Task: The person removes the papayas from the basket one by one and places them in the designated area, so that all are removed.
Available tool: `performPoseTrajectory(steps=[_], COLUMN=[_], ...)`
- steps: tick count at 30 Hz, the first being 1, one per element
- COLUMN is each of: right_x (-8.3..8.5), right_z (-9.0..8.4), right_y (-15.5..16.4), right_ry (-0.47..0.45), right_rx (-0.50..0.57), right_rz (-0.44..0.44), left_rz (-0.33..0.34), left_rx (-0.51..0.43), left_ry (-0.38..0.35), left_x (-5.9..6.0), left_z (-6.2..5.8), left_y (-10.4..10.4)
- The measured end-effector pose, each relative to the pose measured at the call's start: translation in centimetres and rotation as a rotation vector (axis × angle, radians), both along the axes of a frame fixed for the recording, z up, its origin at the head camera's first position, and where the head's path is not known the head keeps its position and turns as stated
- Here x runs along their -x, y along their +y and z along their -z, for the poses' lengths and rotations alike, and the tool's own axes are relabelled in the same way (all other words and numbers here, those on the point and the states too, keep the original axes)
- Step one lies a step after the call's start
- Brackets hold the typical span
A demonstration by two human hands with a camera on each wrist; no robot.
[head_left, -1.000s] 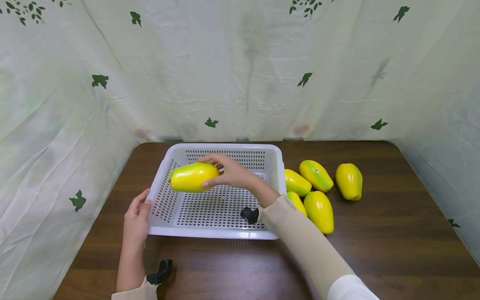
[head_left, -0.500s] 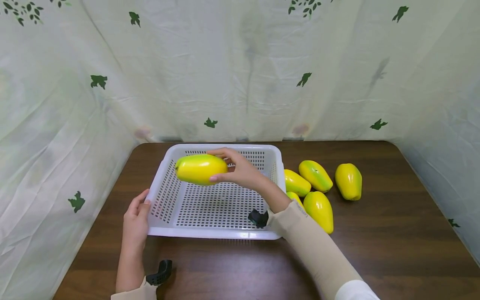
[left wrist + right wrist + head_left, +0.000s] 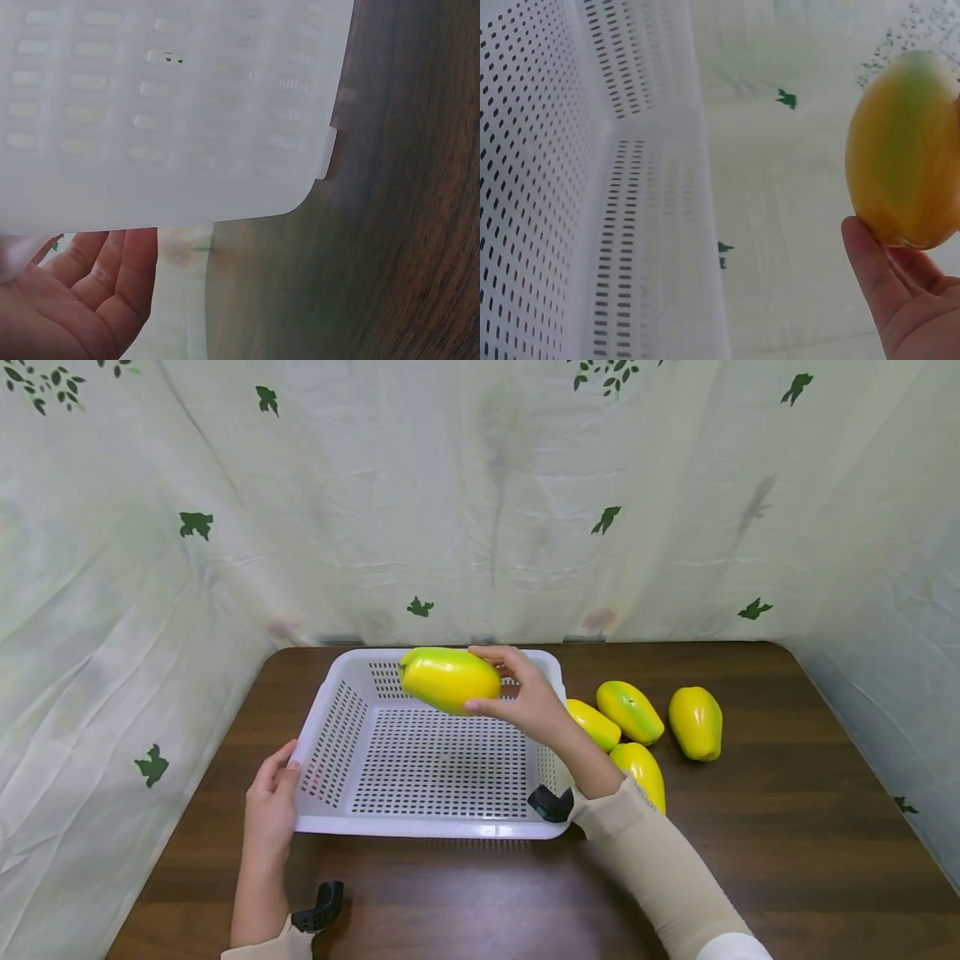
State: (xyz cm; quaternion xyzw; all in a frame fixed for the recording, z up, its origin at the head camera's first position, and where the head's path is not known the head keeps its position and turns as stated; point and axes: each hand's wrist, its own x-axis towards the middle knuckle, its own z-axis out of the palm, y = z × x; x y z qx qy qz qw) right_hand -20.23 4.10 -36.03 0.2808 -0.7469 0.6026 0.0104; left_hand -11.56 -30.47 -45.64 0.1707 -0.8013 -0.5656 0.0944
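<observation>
My right hand [image 3: 525, 697] grips a yellow-green papaya [image 3: 448, 679] and holds it in the air over the far side of a white perforated basket [image 3: 337, 735]. The right wrist view shows the same papaya [image 3: 904, 150] resting on my fingers [image 3: 874, 281], with the basket wall [image 3: 649, 247] to the left. My left hand [image 3: 272, 797] rests with straight fingers against the basket's near left corner; in the left wrist view the fingers [image 3: 112, 277] lie just under the basket's side [image 3: 172, 112]. Nothing lies inside the basket.
Several more papayas lie on the dark wooden table [image 3: 787, 827] right of the basket: one green-tinged [image 3: 630, 712], one far right [image 3: 696, 722], one nearest me [image 3: 642, 772]. A leaf-printed cloth [image 3: 480, 502] walls in the table on three sides.
My right hand has carried the papaya from the basket's left side up and rightward toward its far right corner. The left hand has stayed at the basket's corner.
</observation>
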Motion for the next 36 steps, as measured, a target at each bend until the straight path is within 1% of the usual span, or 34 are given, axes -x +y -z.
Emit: performPoseTrajectory(steps=[2,3,4,6,8,9,10,14,17,20,22,26,30,34,36], right_x=[-0.2,-0.3,-0.5,-0.8,-1.1,-1.3,-1.4,-2.1,-2.9,-4.0,-4.6,-5.0,-5.3,-6.0,-6.4], right_z=[-0.1,-0.2,-0.3,-0.4,-0.4,-0.4,-0.4,-0.5,-1.1,-1.7,-1.7,0.0,1.9,3.1,3.7], right_y=[0.6,1.0,1.3,1.9,2.5,2.8,3.2,4.5,5.5,6.4,7.2,9.3,11.3,12.8,13.5], right_ry=[0.02,0.031,0.043,0.056,0.062,0.062,0.063,0.066,0.086,0.092,0.078,0.016,-0.021,-0.049,-0.06], right_rx=[0.002,0.004,0.003,-0.003,-0.009,-0.007,-0.007,0.035,0.06,0.049,0.023,-0.011,-0.039,-0.038,-0.041], right_rz=[0.032,0.049,0.067,0.105,0.138,0.151,0.163,0.177,0.181,0.231,0.29,0.407,0.52,0.602,0.645], left_rz=[0.009,0.011,0.001,-0.011,-0.016,-0.03,-0.035,-0.047,-0.043,-0.044,-0.042,-0.042,-0.046,-0.04,-0.021], left_rx=[-0.005,0.011,0.018,0.032,0.045,0.055,0.058,0.072,0.07,0.065,0.061,0.061,0.063,0.065,0.054], left_ry=[0.016,0.014,0.017,0.025,0.032,0.03,0.03,0.04,0.04,0.038,0.038,0.046,0.048,0.027,0.025], left_x=[0.6,0.8,1.1,1.5,1.7,1.8,1.9,1.9,2.0,2.0,2.0,1.9,1.9,1.9,1.8], left_z=[1.7,2.5,3.3,4.5,5.2,5.5,5.7,5.9,5.9,5.8,5.8,5.8,5.8,5.6,5.4], left_y=[-1.2,-1.6,-2.0,-2.6,-2.9,-3.0,-3.0,-3.0,-3.0,-3.0,-3.0,-2.9,-2.9,-3.0,-3.0])
